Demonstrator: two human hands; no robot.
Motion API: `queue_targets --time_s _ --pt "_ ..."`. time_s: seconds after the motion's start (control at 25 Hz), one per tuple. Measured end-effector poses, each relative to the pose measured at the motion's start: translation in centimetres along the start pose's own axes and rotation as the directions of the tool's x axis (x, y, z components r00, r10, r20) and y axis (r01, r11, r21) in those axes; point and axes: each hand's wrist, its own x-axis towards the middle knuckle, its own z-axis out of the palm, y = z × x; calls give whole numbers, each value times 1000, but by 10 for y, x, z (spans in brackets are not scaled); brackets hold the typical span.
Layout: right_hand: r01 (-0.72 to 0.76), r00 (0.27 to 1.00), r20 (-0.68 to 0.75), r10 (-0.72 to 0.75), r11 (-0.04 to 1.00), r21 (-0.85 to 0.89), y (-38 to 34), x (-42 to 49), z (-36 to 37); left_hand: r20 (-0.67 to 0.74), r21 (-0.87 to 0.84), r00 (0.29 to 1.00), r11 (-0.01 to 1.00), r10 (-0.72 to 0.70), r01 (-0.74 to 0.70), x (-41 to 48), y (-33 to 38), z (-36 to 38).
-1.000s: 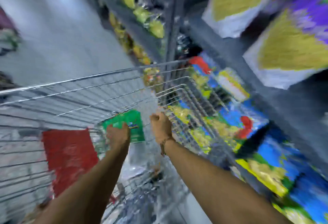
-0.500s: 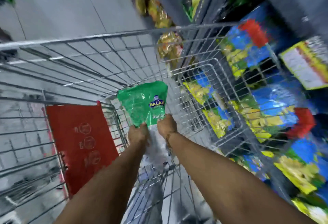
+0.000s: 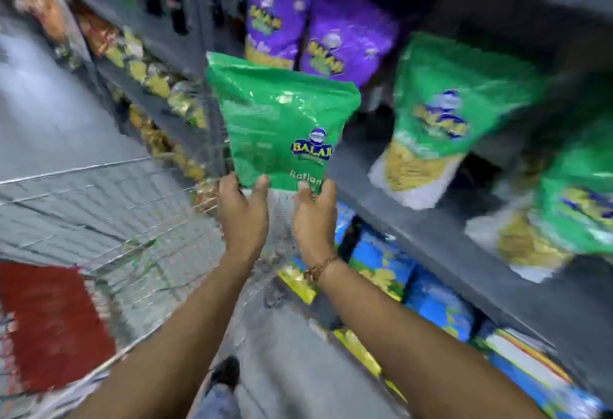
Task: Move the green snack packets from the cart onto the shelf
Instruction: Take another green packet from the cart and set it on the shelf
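At the far left of the green packet (image 3: 282, 126) sits the wire cart (image 3: 99, 206), with a red flap (image 3: 49, 325) on its near end. The left hand (image 3: 243, 216) holds the packet at its bottom left corner, fingers (image 3: 260, 186) wrapped onto it. The packet is up in the air, standing tall, above the cart's edge and in front of the shelf (image 3: 431, 229). The right hand (image 3: 313, 219) grips the bottom right corner of the packet, and a thin band (image 3: 320, 267) goes round that wrist. Behind the top of the packet are purple bags (image 3: 318, 33). To the right of the packet, more green bags (image 3: 441, 113) stand on the shelf, all blurry. Below the packet, lower down, are blue and yellow bags (image 3: 398, 272).
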Motion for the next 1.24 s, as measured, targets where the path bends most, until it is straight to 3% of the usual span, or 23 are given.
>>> queue_targets --time_s 0.12,0.24,0.36,0.48,0.56,0.64,0.72,0.76,0.84,0.88,0.92,1.0,1.04,1.08,1.12,1.16,1.2,1.24 --pt "103 973 -224 -54 972 211 -6 -31 -107 200 -164 975 985 91 -58 -91 55 50" --pt "218 864 -501 -40 929 300 -1 -59 -221 487 -196 857 977 168 -81 -187 82 110" --pt "305 679 -735 0 909 282 12 -74 -318 693 -281 696 960 188 20 -263 107 168" --pt "291 495 -868 40 934 209 23 -61 -394 838 -258 478 963 264 -80 -303 128 228" --pt "213 484 -875 0 970 118 30 -46 -435 882 -179 409 969 235 -171 -312 133 270" --pt "-50 527 -849 40 999 15 41 -31 -468 890 -57 430 973 152 -225 -317 132 305" --pt "-356 489 -843 226 933 44 49 -14 -481 882 -60 438 963 174 -262 -324 127 315" --pt "-375 494 -811 315 918 128 48 -10 -482 875 -147 400 936 273 -319 -328 125 309" --pt "-140 606 -695 388 911 387 52 3 -500 824 -382 280 848 492 -367 -335 120 294" --pt "-27 633 -676 379 883 469 61 6 -514 784 -458 294 830 546 -320 -334 117 287" --pt "76 595 -712 372 856 511 67 6 -526 759 -473 372 846 534 -248 -329 118 285" --pt "197 445 -784 432 807 557 62 -6 -529 720 -421 533 890 445 -174 -312 115 306" --pt "216 332 -831 447 821 528 60 -13 -523 755 -347 526 919 392 -186 -306 118 318" --pt "163 236 -854 463 848 505 55 -21 -509 843 -252 440 950 308 -182 -301 124 328" --pt "89 195 -858 475 863 498 53 -24 -493 920 -179 324 972 220 -151 -300 126 338" --pt "31 233 -843 485 863 505 47 -25 -476 967 -120 218 990 133 -71 -302 128 344" --pt "26 322 -806 498 846 533 48 -20 -469 985 -82 148 996 84 -17 -306 127 346" --pt "52 393 -773 499 827 560 43 -16 -466 986 -63 151 998 64 -9 -312 130 341"
